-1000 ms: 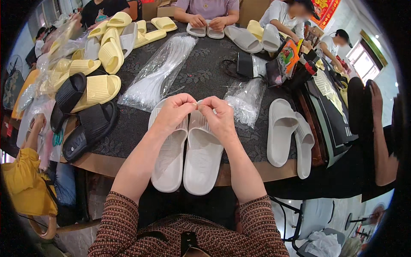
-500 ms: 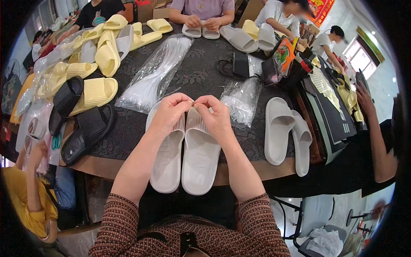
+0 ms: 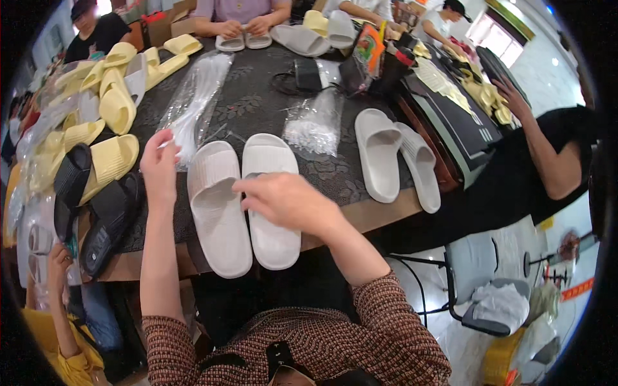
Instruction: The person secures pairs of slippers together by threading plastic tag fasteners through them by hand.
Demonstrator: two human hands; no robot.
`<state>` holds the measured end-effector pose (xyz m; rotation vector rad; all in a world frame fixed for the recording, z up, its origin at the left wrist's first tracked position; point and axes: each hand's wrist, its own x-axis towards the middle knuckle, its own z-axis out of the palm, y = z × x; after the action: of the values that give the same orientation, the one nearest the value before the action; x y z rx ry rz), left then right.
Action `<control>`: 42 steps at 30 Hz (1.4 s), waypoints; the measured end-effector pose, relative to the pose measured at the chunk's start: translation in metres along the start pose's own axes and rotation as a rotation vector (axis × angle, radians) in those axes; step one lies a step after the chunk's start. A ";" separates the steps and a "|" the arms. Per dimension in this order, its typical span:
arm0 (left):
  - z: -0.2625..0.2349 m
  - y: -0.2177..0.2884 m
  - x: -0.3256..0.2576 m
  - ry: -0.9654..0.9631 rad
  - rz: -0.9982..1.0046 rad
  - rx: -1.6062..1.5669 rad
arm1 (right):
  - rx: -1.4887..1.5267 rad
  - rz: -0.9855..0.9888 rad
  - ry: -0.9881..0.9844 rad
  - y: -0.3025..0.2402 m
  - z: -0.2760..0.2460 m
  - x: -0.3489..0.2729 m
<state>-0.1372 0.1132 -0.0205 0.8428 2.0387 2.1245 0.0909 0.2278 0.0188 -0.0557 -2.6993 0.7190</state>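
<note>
A pair of light grey slide slippers lies side by side at the table's front edge, the left slipper (image 3: 220, 219) and the right slipper (image 3: 273, 248) with their toes pointing away. My right hand (image 3: 290, 202) is over the right slipper, fingers stretched toward the gap between the two, and I see nothing in them. Part of the right slipper's strap and footbed is hidden under it. Raised to the left of the pair, my left hand (image 3: 159, 167) has loosely bent fingers, apart and holding nothing visible. Near it lies a clear bag of long white plastic ties (image 3: 198, 96).
Another grey pair (image 3: 378, 157) lies to the right. A smaller bag of white pieces (image 3: 315, 125) and a black box (image 3: 308, 75) lie farther back. Yellow slippers (image 3: 117, 109) and black slippers (image 3: 112, 215) crowd the left. Other people sit around the table (image 3: 248, 103).
My hands have parted from their pinch at the slippers' straps: the left moved left, the right down over the right slipper. The view has shifted, and the straps show more fully.
</note>
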 end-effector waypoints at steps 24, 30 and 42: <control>-0.010 -0.060 -0.012 0.061 0.123 0.201 | -0.058 0.418 0.215 0.025 -0.129 -0.049; -0.010 -0.063 -0.008 0.059 0.135 0.254 | 0.177 0.331 0.509 0.035 -0.158 -0.064; -0.015 -0.052 -0.020 0.133 0.278 0.245 | -0.427 0.455 0.221 0.202 -0.221 -0.125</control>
<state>-0.1429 0.0965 -0.0756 1.1039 2.4148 2.1423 0.2734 0.4937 0.0595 -0.8218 -2.5905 0.2143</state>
